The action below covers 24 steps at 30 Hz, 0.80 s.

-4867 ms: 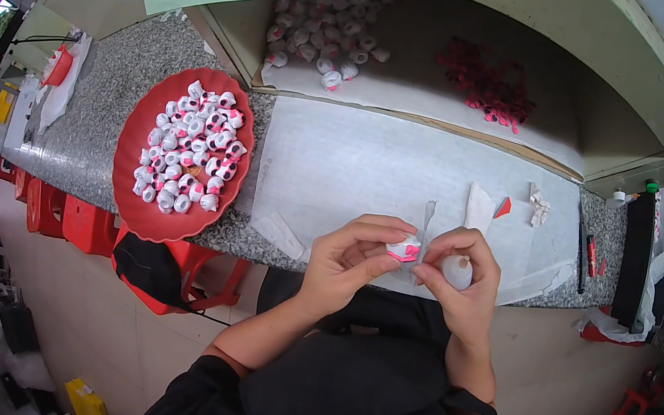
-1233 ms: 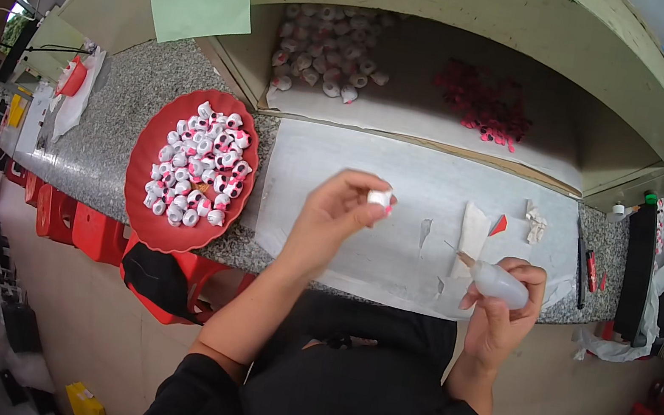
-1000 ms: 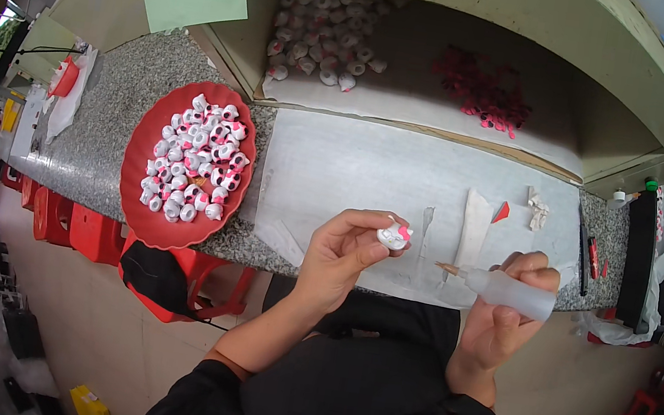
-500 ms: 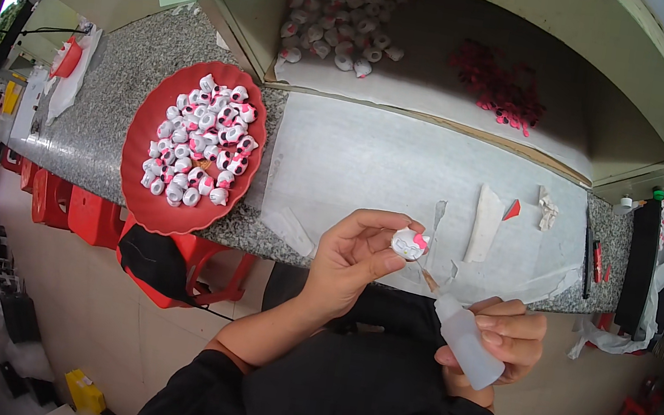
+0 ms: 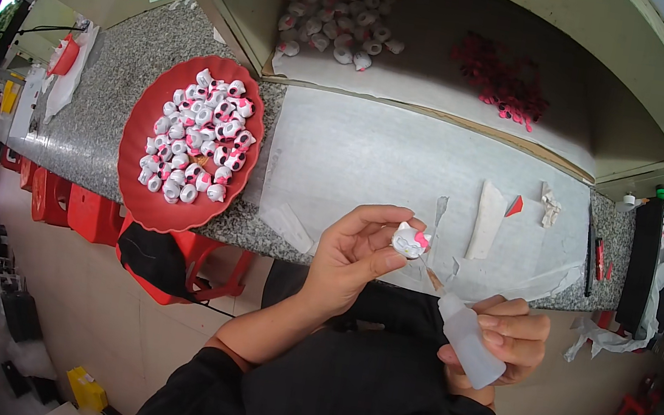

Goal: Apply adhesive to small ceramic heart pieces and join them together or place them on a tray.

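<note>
Between thumb and fingers, my left hand (image 5: pixel 356 250) pinches a small white cat-shaped figurine head (image 5: pixel 409 241) with a pink bow. My right hand (image 5: pixel 511 342) is wrapped round a translucent white squeeze bottle (image 5: pixel 470 344), tilted so its thin brownish nozzle (image 5: pixel 434 280) points up and left toward the figurine head. The nozzle tip ends close under the figurine; whether it touches cannot be made out. To the left, a red scalloped bowl (image 5: pixel 138 183) holds many similar white heads with pink and black parts.
White paper (image 5: pixel 356 160) covers the granite worktop (image 5: pixel 125 69). On it lie a white strip (image 5: pixel 486 220), a red scrap (image 5: pixel 515 206) and crumpled tissue (image 5: pixel 550 206). The shelf above holds white heads (image 5: pixel 347 17) and pink pieces (image 5: pixel 501 78). Red stools (image 5: pixel 95 215) stand below left.
The view has shifted slightly. The figurine head is turned a little, showing more of its front and bow; both hands keep their grip.
</note>
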Each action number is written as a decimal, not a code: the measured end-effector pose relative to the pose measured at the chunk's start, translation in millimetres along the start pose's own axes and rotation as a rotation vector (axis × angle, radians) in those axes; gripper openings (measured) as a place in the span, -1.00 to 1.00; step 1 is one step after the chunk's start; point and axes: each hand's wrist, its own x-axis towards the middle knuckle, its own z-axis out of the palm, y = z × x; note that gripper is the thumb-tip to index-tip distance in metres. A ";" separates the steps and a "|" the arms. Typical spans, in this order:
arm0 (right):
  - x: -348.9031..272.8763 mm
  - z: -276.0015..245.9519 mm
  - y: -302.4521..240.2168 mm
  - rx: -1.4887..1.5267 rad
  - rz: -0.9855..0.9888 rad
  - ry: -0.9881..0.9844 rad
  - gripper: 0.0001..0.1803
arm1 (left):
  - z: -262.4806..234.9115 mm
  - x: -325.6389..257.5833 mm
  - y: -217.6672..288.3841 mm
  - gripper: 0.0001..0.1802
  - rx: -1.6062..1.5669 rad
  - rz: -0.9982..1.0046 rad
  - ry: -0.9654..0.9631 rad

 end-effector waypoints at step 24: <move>-4.8 2.1 4.5 -0.004 -0.015 0.015 -0.51 | -4.3 -1.6 -5.2 -0.62 0.066 0.076 -0.130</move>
